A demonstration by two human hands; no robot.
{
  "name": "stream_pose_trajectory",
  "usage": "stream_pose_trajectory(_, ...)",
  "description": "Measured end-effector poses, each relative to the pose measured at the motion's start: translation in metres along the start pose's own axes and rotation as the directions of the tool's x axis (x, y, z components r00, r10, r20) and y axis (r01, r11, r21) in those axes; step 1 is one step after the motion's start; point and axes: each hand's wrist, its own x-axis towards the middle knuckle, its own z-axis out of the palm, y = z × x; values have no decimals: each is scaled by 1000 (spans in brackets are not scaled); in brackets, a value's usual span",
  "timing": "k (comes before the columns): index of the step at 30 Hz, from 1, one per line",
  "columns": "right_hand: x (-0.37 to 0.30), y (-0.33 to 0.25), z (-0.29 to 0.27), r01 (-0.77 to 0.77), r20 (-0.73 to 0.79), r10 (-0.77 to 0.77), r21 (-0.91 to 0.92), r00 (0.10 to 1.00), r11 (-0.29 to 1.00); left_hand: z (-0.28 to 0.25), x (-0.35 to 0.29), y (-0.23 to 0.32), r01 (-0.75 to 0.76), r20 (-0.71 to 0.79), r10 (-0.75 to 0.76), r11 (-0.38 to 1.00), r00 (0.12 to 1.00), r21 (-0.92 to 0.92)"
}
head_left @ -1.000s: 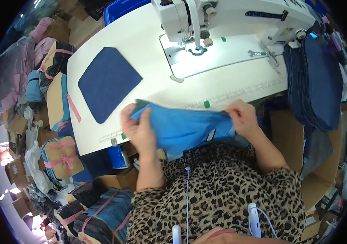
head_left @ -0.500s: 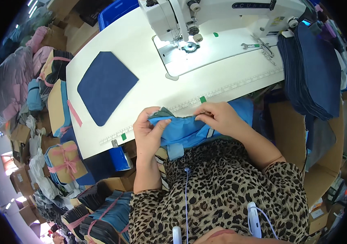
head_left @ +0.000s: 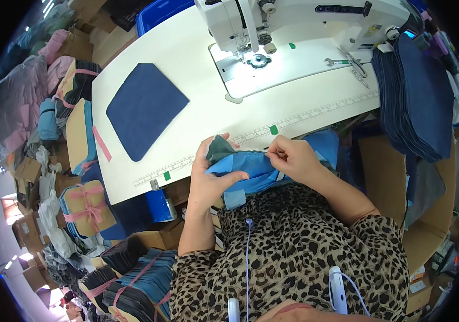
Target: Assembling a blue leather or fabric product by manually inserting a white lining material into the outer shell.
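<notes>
A bright blue fabric piece (head_left: 253,175) with a dark green layer (head_left: 221,150) hangs between my hands at the table's front edge. My left hand (head_left: 208,180) holds its left end, the fingers behind the green layer and the thumb stretched across the blue front. At the fabric's upper edge my right hand (head_left: 294,158) is pinched, thumb against forefinger. Whether a small tool is hidden in that right palm I cannot make out. Behind the hands, a flat navy fabric panel (head_left: 146,111) lies on the white table (head_left: 197,121) at the left.
A sewing machine (head_left: 294,27) stands at the back, its lamp lit over the needle plate. A wrench (head_left: 337,62) and small metal tools lie beside it. Stacked navy panels (head_left: 420,96) hang over the right edge, above an open carton (head_left: 382,177). Tied bundles (head_left: 87,209) crowd the left.
My left thumb has lifted and extended, and more of the green layer shows above the blue fabric. The right hand still pinches the edge. The whole view has shifted slightly.
</notes>
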Motion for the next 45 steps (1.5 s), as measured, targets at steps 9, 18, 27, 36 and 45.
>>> stream_pose_trajectory(9, -2, 1, -7, -5, 57, 4, 24, 998, 1000, -1, -5, -13, -191, -62, 200, 974, 978, 120)
stream_pose_trajectory(18, 7, -30, -14, 319, 193, -318, 27, 928, 947, -2, -13, -22, -751, 365, 672, 466, 644, 468)
stream_pose_trajectory(27, 11, -24, -7, 543, 306, -499, -76, 811, 836, 0, -14, -20, -767, 380, 684, 438, 623, 469)
stream_pose_trajectory(36, 10, -20, 2, 609, 259, -566, -129, 782, 782, 2, -16, -21, -738, 343, 682, 441, 645, 511)
stream_pose_trajectory(45, 7, -21, -17, 169, 134, -183, 110, 974, 979, -1, -15, -25, -744, 341, 688, 448, 641, 496)
